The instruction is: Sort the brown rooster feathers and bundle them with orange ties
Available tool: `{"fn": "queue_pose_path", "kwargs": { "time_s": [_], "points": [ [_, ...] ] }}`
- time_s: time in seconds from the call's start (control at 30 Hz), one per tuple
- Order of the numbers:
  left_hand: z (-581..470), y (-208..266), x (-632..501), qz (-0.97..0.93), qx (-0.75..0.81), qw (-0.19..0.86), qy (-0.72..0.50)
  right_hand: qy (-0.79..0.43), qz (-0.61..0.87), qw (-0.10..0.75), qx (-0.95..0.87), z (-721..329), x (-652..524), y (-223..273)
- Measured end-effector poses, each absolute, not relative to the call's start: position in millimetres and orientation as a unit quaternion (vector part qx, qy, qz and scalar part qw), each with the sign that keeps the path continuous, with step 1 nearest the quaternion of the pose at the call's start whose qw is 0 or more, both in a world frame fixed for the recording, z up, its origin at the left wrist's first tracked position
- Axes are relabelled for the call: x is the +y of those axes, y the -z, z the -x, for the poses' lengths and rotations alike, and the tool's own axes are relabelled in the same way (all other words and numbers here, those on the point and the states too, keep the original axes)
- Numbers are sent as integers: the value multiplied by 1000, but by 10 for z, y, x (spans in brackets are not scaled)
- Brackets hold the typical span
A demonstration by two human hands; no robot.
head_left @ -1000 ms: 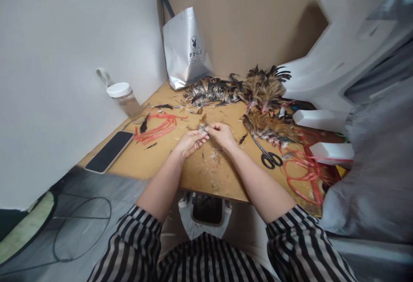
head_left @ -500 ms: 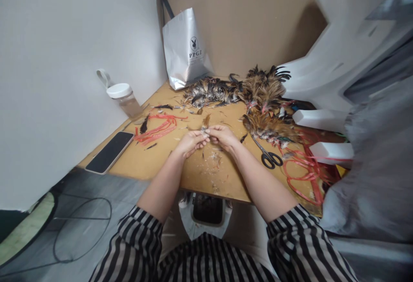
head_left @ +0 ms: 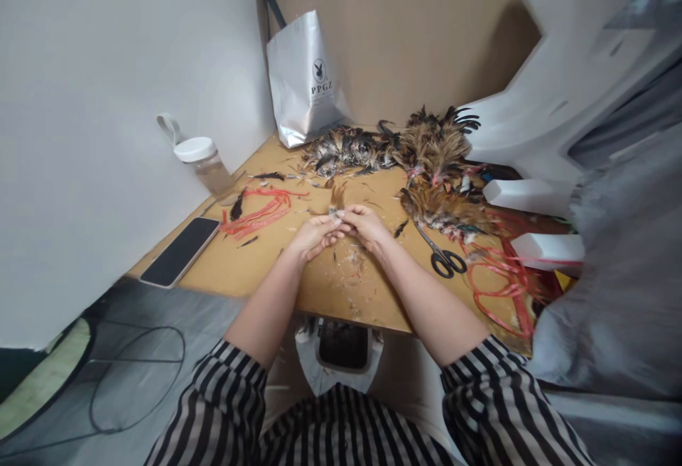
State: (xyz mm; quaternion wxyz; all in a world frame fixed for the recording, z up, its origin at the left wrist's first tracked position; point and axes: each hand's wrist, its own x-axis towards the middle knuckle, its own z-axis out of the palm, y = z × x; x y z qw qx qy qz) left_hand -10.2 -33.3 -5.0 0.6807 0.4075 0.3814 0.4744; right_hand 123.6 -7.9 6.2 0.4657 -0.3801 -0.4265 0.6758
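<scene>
A small brown feather tuft (head_left: 337,194) stands upright between my two hands over the middle of the table. The fingers of my left hand (head_left: 318,234) pinch its fluffy base. My right hand (head_left: 364,224) meets them there, thumb and forefinger closed on the same feathers; whether it is one feather or a few I cannot tell. Loose fluff and feather scraps (head_left: 354,267) lie on the table (head_left: 256,267) below my wrists. Right of my right hand are black-handled scissors (head_left: 447,263), their blades reaching toward a bundle of brown feathers (head_left: 445,209).
Larger feather piles (head_left: 434,143) lie at the back, before a silver bag (head_left: 303,89). To the left are red plastic strips (head_left: 261,214), a phone (head_left: 180,251) and a white-lidded jar (head_left: 205,164). Tangled red strips (head_left: 495,288) and a white machine frame (head_left: 538,196) border the right side.
The feather tuft leans slightly more to the left and shows a little taller above my fingers. My hands have barely shifted and still pinch together.
</scene>
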Motion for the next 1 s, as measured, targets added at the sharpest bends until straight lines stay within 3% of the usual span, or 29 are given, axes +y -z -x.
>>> {"fn": "queue_pose_path", "kwargs": {
  "time_s": [0.37,1.0],
  "points": [
    [39,45,-347,-508,452,576,-453,-537,401,434,-603,-1315,-57,-89],
    [0,89,-313,-506,477,513,-504,-353,473,448,-671,-1310,-3,-24]
  ]
}}
